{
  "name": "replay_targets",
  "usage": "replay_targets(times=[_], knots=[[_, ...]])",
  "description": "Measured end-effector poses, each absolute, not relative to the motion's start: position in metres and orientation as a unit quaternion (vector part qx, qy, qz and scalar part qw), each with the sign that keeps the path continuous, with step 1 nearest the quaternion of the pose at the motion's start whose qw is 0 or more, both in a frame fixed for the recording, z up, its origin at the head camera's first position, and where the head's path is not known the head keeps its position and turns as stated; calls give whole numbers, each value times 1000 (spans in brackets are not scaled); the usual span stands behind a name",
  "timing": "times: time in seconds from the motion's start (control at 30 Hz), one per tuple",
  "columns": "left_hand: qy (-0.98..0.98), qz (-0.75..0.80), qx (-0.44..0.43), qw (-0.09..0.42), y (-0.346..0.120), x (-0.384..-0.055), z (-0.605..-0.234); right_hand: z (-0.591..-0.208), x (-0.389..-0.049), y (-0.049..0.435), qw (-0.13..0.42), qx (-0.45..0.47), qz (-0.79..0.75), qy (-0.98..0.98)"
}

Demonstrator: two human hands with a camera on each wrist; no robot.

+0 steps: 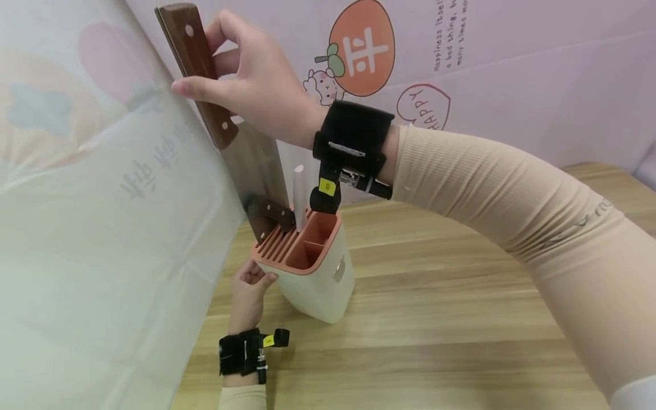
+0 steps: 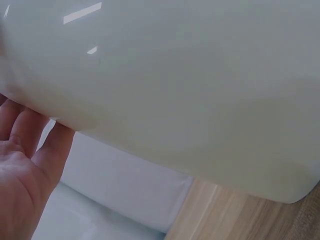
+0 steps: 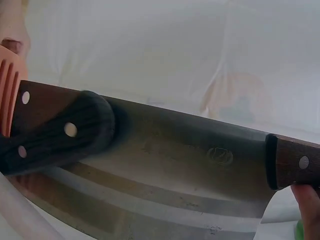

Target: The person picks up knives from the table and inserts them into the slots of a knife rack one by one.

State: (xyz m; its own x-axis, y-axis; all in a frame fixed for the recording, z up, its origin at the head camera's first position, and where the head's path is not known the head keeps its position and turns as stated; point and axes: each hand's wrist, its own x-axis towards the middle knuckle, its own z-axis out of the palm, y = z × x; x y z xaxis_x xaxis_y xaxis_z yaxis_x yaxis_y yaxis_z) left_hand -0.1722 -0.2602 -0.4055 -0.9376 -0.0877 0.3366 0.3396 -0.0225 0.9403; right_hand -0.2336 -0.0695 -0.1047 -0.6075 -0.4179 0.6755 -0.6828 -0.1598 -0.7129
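My right hand (image 1: 256,80) grips the brown riveted wooden handle of a cleaver (image 1: 258,159), high at the back left. Its broad steel blade slants down, its lower end right at the slots of a cream knife block (image 1: 318,290) with an orange top. In the right wrist view the cleaver blade (image 3: 190,160) spans the frame behind a dark riveted knife handle (image 3: 75,130). My left hand (image 1: 251,293) holds the block's near left corner, thumb on its side below the rim. Fingers (image 2: 52,145) bend behind the block's edge in the left wrist view.
A knife with a dark handle (image 1: 274,212) and a white-handled tool (image 1: 299,196) stand in the block, close beside the cleaver. Two open compartments fill its right part. A printed sheet (image 1: 102,256) rises close on the left; another covers the back. The table (image 1: 435,319) is wooden.
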Motion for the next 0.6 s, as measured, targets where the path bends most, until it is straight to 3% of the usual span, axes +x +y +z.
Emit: replay_targets(times=[0.6], knots=[[-689, -705, -84, 147, -264, -176, -408, -117, -229, -84, 65, 455, 593, -661]])
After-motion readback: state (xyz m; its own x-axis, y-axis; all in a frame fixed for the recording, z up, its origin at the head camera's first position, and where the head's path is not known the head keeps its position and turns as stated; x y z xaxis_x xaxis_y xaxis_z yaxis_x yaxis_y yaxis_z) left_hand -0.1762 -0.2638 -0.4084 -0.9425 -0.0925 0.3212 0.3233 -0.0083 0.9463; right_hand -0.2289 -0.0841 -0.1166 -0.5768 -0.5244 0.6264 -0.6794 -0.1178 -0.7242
